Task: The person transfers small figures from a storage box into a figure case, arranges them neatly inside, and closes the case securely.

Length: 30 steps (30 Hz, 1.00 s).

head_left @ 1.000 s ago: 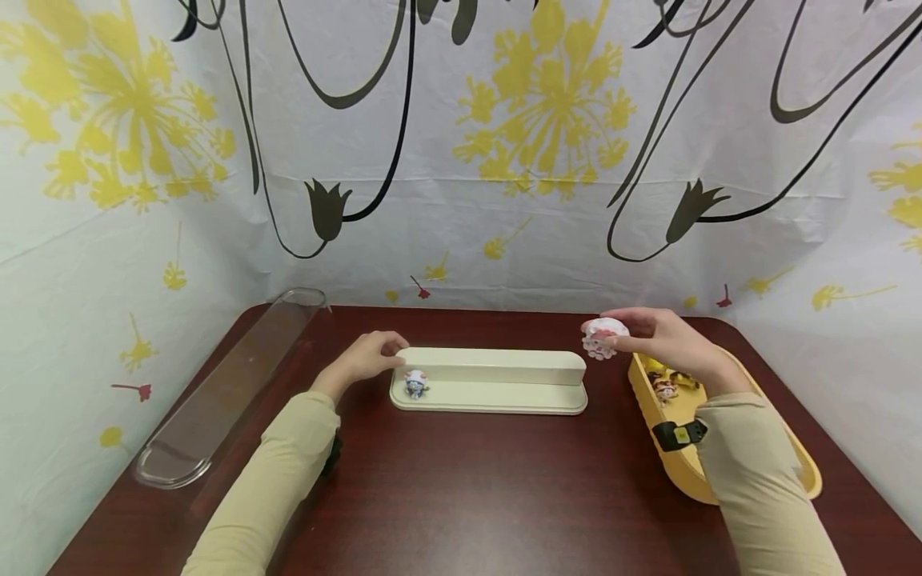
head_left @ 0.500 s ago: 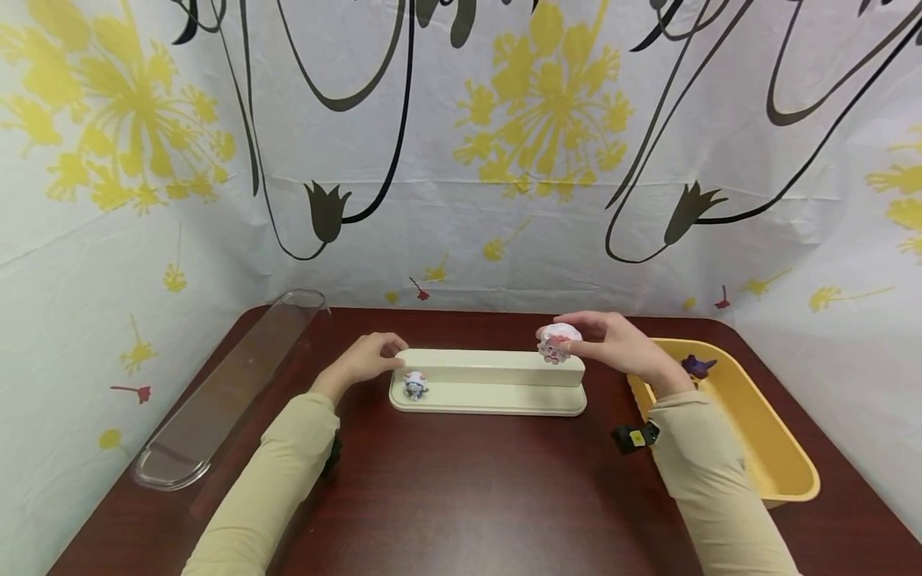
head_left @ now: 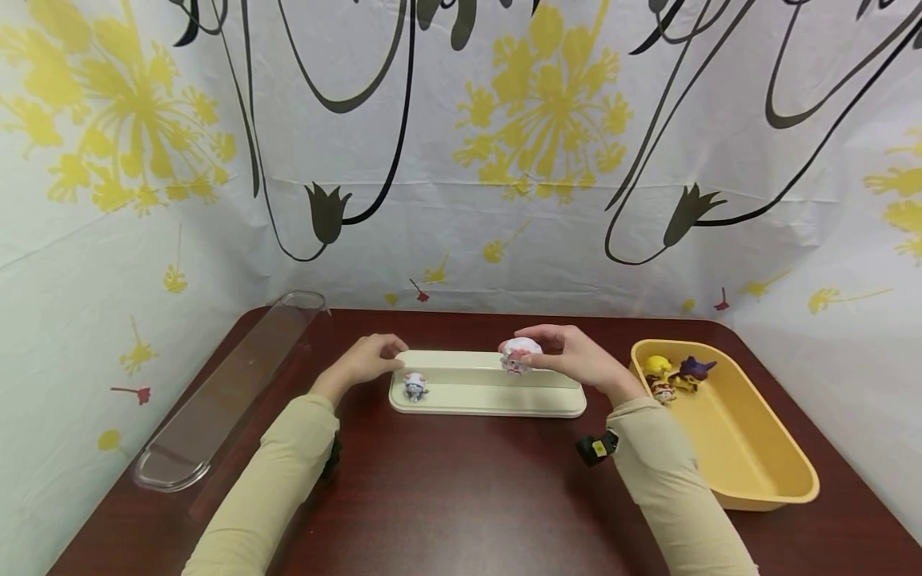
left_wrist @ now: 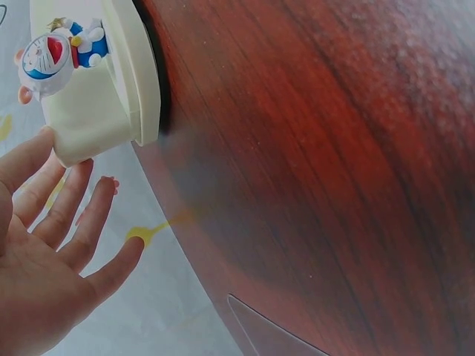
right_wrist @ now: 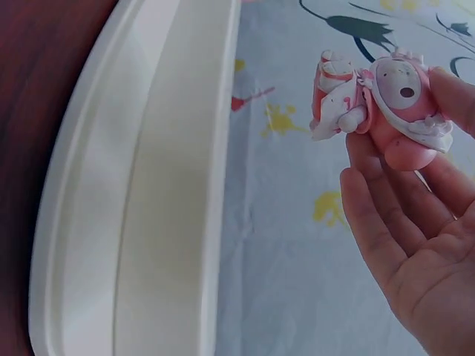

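In my right hand [head_left: 569,356] I pinch a small pink and white figurine [right_wrist: 378,107] between thumb and fingers. It is raised above the right half of a cream two-step display stand [head_left: 468,398]. At the stand's left end, a blue and white figurine [head_left: 414,386] with a round hooded head stands on the lower step. My left hand [head_left: 363,358] touches that same end with its fingertips. The left wrist view shows those fingers fairly straight and spread, and the blue figurine [left_wrist: 63,55] just above them.
To the right, a yellow tray [head_left: 749,448] holds a few figurines [head_left: 677,376] at its far end. A long clear plastic cover [head_left: 230,392] lies along the left side of the dark red table [head_left: 461,496]. Patterned cloth [head_left: 461,264] encloses the back and sides.
My right hand has carried the pink and white figurine left, from beside the yellow tray to over the stand, and slightly down. The left hand stays in place at the stand's end.
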Tool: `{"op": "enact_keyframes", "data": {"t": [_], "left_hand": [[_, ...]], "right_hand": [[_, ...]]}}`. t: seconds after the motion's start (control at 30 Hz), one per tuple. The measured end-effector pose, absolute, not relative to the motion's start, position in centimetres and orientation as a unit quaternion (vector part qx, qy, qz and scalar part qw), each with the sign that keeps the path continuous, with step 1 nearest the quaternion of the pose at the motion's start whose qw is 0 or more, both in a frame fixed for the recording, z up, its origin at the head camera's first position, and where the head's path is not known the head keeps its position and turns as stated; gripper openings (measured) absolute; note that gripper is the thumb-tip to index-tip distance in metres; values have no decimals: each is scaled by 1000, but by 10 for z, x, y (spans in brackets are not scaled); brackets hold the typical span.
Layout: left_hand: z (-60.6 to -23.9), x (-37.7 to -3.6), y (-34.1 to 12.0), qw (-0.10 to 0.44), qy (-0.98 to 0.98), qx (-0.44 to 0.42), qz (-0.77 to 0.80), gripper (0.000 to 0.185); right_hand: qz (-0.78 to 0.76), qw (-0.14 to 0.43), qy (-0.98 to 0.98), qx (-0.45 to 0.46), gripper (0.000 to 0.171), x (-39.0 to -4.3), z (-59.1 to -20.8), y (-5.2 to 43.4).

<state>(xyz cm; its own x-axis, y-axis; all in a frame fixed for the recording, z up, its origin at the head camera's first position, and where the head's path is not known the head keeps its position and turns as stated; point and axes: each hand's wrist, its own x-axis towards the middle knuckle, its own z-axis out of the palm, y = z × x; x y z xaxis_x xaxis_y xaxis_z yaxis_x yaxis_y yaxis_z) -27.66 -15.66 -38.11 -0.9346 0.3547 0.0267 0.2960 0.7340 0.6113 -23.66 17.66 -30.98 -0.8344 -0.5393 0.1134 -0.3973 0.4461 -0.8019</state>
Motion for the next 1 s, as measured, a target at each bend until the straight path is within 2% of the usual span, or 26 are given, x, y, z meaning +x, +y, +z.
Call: {"op": "enact_keyframes", "data": {"t": [0.2,0.67,1.0], "left_hand": [[-383,-278,-157,46,930,176,319,25],[-383,-279,-156,44,927,183,326,25],[-383,-278,-156,45,928,179,323,25]], "right_hand": [[-459,71,835,-295,40,-254,-337,171],[-474,87,823,-301,38,-257,-363,137],[-478,96,815,-314,37,-238,-350,117]]}}
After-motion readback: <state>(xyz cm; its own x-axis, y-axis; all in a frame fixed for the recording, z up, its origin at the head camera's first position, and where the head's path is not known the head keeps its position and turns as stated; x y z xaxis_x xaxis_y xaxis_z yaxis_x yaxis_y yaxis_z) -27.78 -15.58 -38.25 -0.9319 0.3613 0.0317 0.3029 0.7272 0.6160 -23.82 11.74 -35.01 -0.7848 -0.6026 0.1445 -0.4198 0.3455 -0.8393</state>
